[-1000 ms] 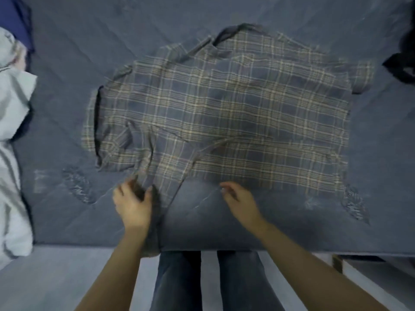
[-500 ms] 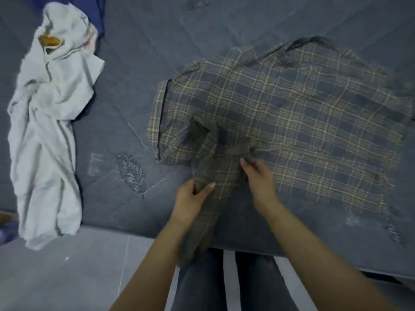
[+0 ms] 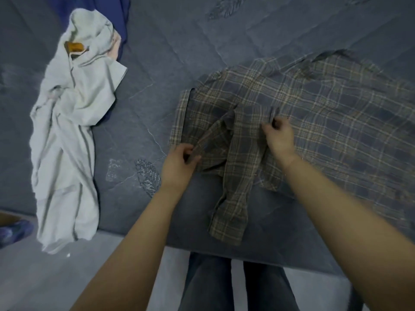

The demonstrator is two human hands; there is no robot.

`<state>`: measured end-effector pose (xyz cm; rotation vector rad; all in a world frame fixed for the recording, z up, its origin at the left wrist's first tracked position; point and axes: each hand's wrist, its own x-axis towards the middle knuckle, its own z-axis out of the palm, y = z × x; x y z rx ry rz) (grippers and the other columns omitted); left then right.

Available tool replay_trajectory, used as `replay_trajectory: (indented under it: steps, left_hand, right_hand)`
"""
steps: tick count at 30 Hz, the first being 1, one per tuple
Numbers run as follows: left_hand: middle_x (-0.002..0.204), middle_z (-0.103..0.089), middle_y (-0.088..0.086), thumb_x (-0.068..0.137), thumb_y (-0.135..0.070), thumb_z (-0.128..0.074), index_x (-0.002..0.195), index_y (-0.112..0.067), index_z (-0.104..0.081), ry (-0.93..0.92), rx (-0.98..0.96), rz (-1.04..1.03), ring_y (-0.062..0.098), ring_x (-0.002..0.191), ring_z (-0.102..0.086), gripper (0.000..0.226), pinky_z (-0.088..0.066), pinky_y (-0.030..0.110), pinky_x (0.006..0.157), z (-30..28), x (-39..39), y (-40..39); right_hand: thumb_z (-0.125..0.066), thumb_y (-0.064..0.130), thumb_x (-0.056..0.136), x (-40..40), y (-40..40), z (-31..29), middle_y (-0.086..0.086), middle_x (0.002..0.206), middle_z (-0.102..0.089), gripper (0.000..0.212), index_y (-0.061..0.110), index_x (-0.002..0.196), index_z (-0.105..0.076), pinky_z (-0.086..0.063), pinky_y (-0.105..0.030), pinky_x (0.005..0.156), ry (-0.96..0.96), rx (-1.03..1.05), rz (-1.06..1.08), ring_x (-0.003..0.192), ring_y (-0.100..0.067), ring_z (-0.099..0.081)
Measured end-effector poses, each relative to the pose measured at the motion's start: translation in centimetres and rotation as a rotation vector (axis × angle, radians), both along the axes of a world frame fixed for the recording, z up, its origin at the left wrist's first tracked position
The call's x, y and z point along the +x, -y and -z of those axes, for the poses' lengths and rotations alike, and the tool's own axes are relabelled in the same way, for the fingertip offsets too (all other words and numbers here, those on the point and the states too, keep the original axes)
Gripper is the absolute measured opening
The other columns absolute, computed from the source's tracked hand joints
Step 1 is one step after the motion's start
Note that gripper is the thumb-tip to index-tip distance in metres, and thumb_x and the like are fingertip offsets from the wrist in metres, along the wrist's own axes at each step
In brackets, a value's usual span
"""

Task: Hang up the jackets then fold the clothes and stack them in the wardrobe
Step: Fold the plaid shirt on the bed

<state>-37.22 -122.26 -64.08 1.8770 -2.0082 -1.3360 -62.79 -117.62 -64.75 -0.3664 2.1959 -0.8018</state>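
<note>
Plaid shirt spread flat toward right edge of grey bed, one sleeve trailing to near edge. Left hand pinching sleeve fabric between thumb and curled fingers. Right hand pinching a raised fold of same shirt. Pale grey garment crumpled near left edge, draped over near edge.

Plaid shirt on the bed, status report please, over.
Left hand and right hand each pinch the plaid shirt. Sleeve trails toward bed edge. White garment lies apart, left.
</note>
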Motion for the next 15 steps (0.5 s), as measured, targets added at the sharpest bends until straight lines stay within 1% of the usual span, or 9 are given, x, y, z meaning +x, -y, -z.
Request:
replay_trajectory:
  steps: [2, 3, 5, 7, 8, 10, 12, 14, 15]
  left_hand:
    - [0.115, -0.057, 0.011, 0.083, -0.022, -0.076, 0.119, -0.007, -0.062, 0.019, 0.039, -0.014, 0.02, 0.102, -0.057, 0.041, -0.041, 0.022, 0.086, 1.1, 2.4, -1.2]
    - [0.118, -0.053, 0.011, 0.083, -0.023, -0.077, 0.121, -0.005, -0.061, 0.039, 0.063, -0.008, 0.018, 0.103, -0.055, 0.045, -0.04, 0.021, 0.09, 1.5, 3.2, -1.8]
    - [0.118, -0.049, 0.011, 0.083, -0.024, -0.076, 0.116, -0.002, -0.064, 0.098, 0.038, 0.038, 0.019, 0.102, -0.053, 0.041, -0.037, 0.019, 0.091, 2.4, 4.0, -2.4]
    - [0.104, -0.054, 0.012, 0.086, -0.019, -0.073, 0.098, 0.0, -0.068, 0.073, -0.04, 0.097, 0.025, 0.096, -0.055, 0.023, -0.04, 0.024, 0.087, 2.9, 4.1, -2.3]
    - [0.094, -0.058, 0.01, 0.089, -0.018, -0.07, 0.09, -0.002, -0.067, 0.017, -0.072, 0.119, 0.025, 0.089, -0.055, 0.017, -0.042, 0.029, 0.083, 2.9, 3.9, -2.0]
    - [0.074, -0.057, 0.0, 0.093, -0.025, -0.064, 0.082, -0.014, -0.062, -0.1, -0.061, 0.086, 0.014, 0.073, -0.052, 0.015, -0.041, 0.031, 0.069, 2.5, 3.9, -1.2]
    - [0.065, -0.053, -0.005, 0.095, -0.032, -0.06, 0.08, -0.022, -0.059, -0.132, -0.008, 0.039, 0.009, 0.063, -0.047, 0.019, -0.041, 0.033, 0.065, 2.0, 4.3, -0.2]
    - [0.066, -0.055, -0.004, 0.095, -0.037, -0.059, 0.082, -0.022, -0.059, -0.031, -0.003, 0.071, 0.016, 0.064, -0.052, 0.02, -0.045, 0.037, 0.065, 2.0, 5.0, 1.0]
    - [0.069, -0.059, -0.001, 0.095, -0.037, -0.059, 0.086, -0.019, -0.06, 0.057, -0.011, 0.093, 0.021, 0.068, -0.056, 0.02, -0.046, 0.039, 0.066, 2.1, 5.3, 1.4]
  right_hand:
    - [-0.062, 0.011, 0.093, 3.2, -4.2, 0.1, -0.017, 0.126, -0.054, 0.037, -0.001, 0.127, -0.052, -0.043, -0.039, 0.104, -0.132, -0.063, 0.018, 0.116, -0.028, -0.054]
    - [-0.063, 0.009, 0.092, 5.0, -6.4, 0.2, -0.017, 0.119, -0.055, 0.033, 0.0, 0.122, -0.053, -0.045, -0.04, 0.099, -0.13, -0.087, 0.052, 0.11, -0.029, -0.055]
    - [-0.068, 0.011, 0.09, 8.6, -10.5, 0.4, -0.015, 0.109, -0.057, 0.028, 0.008, 0.113, -0.052, -0.047, -0.04, 0.091, 0.001, -0.092, 0.139, 0.1, -0.027, -0.057]
    - [-0.073, 0.022, 0.086, 11.7, -13.2, 0.7, -0.007, 0.107, -0.061, 0.03, 0.018, 0.106, -0.052, -0.051, -0.036, 0.088, 0.21, -0.031, 0.184, 0.098, -0.02, -0.061]
    - [-0.075, 0.026, 0.085, 12.8, -14.2, 0.9, -0.002, 0.105, -0.064, 0.028, 0.023, 0.103, -0.053, -0.053, -0.031, 0.084, 0.295, -0.004, 0.171, 0.097, -0.015, -0.063]
    - [-0.074, 0.028, 0.086, 14.2, -15.1, 1.5, 0.01, 0.1, -0.066, 0.021, 0.03, 0.098, -0.057, -0.053, -0.016, 0.076, 0.389, 0.017, 0.111, 0.093, -0.005, -0.064]
    - [-0.07, 0.023, 0.09, 14.5, -15.5, 2.0, 0.015, 0.094, -0.065, 0.012, 0.028, 0.096, -0.061, -0.051, -0.014, 0.077, 0.4, 0.05, 0.085, 0.091, -0.005, -0.064]
    - [-0.064, 0.02, 0.094, 13.9, -15.6, 2.3, 0.012, 0.092, -0.067, 0.006, 0.021, 0.1, -0.066, -0.052, -0.02, 0.079, 0.438, 0.082, 0.111, 0.092, -0.011, -0.065]
    - [-0.063, 0.019, 0.095, 13.4, -15.9, 2.2, 0.01, 0.093, -0.069, 0.007, 0.019, 0.1, -0.068, -0.053, -0.02, 0.075, 0.493, 0.09, 0.153, 0.09, -0.011, -0.065]
